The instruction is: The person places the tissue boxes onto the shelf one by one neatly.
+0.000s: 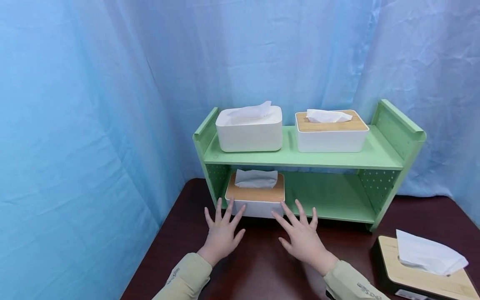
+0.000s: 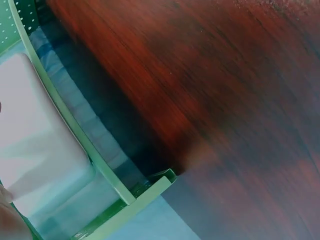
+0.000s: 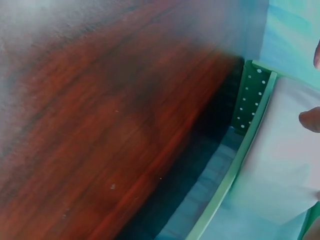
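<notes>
A tissue box (image 1: 255, 194) with a white body, a wood-look lid and a tissue sticking up sits at the left of the green rack's lower shelf. In front of its left corner is my left hand (image 1: 221, 236), fingers spread and straight. My right hand (image 1: 304, 239) spreads its fingers by the box's right front corner, the index fingertip overlapping that corner in the head view. Neither hand grips anything. In the left wrist view the box's white side (image 2: 42, 140) shows with fingertips at the frame edge; the right wrist view has the same white side (image 3: 280, 155) beside fingertips.
The green two-tier rack (image 1: 397, 162) stands on a dark wood table (image 1: 258, 266). Its upper shelf bears an all-white tissue box (image 1: 250, 135) and a wood-lidded one (image 1: 331, 141). A black tissue box (image 1: 416, 275) lies at the right. Blue curtains (image 1: 93, 104) hang behind and left.
</notes>
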Tool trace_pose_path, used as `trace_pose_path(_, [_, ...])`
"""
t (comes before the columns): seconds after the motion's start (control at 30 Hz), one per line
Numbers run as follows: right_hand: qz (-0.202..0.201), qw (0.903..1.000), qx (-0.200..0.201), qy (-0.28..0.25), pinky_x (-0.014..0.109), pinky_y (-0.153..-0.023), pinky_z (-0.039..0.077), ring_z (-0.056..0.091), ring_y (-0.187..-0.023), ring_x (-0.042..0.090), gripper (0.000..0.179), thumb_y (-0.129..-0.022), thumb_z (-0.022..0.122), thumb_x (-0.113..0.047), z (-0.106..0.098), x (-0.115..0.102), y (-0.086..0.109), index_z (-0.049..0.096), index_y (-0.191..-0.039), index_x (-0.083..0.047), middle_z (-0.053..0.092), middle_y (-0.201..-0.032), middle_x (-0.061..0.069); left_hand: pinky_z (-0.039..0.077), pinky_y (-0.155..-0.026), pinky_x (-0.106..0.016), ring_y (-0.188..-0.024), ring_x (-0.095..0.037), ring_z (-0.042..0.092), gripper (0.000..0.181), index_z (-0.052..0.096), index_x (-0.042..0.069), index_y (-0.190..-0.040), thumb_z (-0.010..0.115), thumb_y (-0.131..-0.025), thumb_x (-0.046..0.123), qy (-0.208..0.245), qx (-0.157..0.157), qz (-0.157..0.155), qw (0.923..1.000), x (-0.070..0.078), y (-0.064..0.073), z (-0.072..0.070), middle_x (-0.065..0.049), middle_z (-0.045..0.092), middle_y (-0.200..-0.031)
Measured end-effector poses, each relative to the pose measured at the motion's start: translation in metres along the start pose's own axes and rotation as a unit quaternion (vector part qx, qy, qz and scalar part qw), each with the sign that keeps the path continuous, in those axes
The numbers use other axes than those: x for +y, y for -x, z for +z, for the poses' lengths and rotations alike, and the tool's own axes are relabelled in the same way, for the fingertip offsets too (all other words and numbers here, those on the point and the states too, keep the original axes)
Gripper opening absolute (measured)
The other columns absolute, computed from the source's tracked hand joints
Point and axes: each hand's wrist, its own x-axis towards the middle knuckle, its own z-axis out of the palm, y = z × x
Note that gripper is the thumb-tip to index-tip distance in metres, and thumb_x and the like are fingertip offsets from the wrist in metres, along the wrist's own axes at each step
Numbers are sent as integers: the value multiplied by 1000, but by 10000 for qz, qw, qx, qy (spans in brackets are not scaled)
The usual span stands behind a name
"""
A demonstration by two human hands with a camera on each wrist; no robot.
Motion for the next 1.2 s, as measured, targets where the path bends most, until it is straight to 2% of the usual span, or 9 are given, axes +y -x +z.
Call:
trace_pose_path(0.3, [114,9998,-129,58,76,-98,7,17,-138,48,74,-72,80,-29,5,4,-23,48,-139,-23,32,-152,11,9,-100,-77,-141,-49,8,65,33,28,-148,57,-91,46,-133,-110,-191,9997,-7,-14,3,-12,16,-158])
trace_pose_path(0.47, [212,9989,-379,151,75,-100,6,16,-138,48,76,-75,78,-30,5,8,-34,44,-143,-24,28,-155,8,7,-102,-75,-142,-47,4,66,30,28,-149,55,-91,48,-81,-293,-261,9992,-13,-25,3,-11,13,-159])
trace_pose_path(0.63, [251,9986,-447,161,76,-100,6,19,-137,50,76,-76,78,-30,6,10,-43,44,-143,-22,29,-154,8,2,-104,-73,-143,-45,-1,67,27,29,-150,52,-92,50,83,-491,-323,9982,-18,-34,2,-10,10,-160])
trace_pose_path(0.87, [376,9969,-661,211,76,-101,5,19,-138,50,75,-78,75,-32,7,11,-52,41,-144,-23,27,-155,7,1,-106,-71,-144,-43,-4,67,23,30,-151,49,-93,51,-3,-641,-451,9969,-21,-42,4,-8,7,-160])
trace_pose_path(1.03, [395,9969,-686,23,75,-102,3,17,-138,50,75,-79,75,-31,9,10,-53,40,-145,-23,25,-156,8,1,-106,-71,-144,-43,-4,67,23,30,-151,49,-93,51,0,-615,-497,9969,-21,-44,4,-7,8,-160])
trace_pose_path(1.2, [376,9976,-554,-163,75,-101,3,17,-138,49,76,-79,74,-29,10,10,-50,38,-146,-23,26,-155,10,4,-105,-72,-143,-45,3,65,25,28,-151,48,-94,50,19,-419,-448,9981,-19,-42,5,-8,12,-159])
